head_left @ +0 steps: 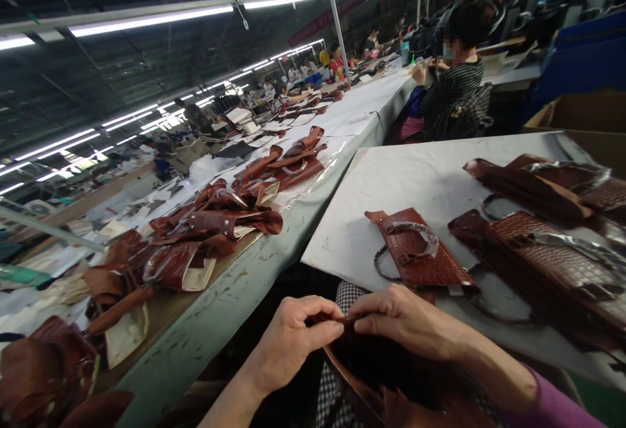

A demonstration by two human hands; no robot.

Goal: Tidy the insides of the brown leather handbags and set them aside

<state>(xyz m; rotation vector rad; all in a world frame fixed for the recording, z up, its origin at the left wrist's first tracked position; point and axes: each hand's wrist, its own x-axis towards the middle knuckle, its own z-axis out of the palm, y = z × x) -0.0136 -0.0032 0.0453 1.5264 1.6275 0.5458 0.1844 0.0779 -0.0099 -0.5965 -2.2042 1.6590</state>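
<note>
A brown leather bag (411,408) rests on my lap with its mouth open toward me and a dark inside. My left hand (298,333) pinches the bag's top edge between thumb and fingers. Just beside it, my right hand (398,317) pinches the same edge, the fingertips of both hands almost touching. On the white table to the right lies a brown crocodile-patterned bag (415,252) with a plastic-wrapped handle. Farther right are larger patterned bags (552,252), also with wrapped handles.
To my left runs a long covered workbench (235,291), with several brown leather bags (210,222) in a row. A co-worker in a striped top (460,82) sits ahead on the right, near a cardboard box (581,115). A metal pole (336,23) rises from the bench.
</note>
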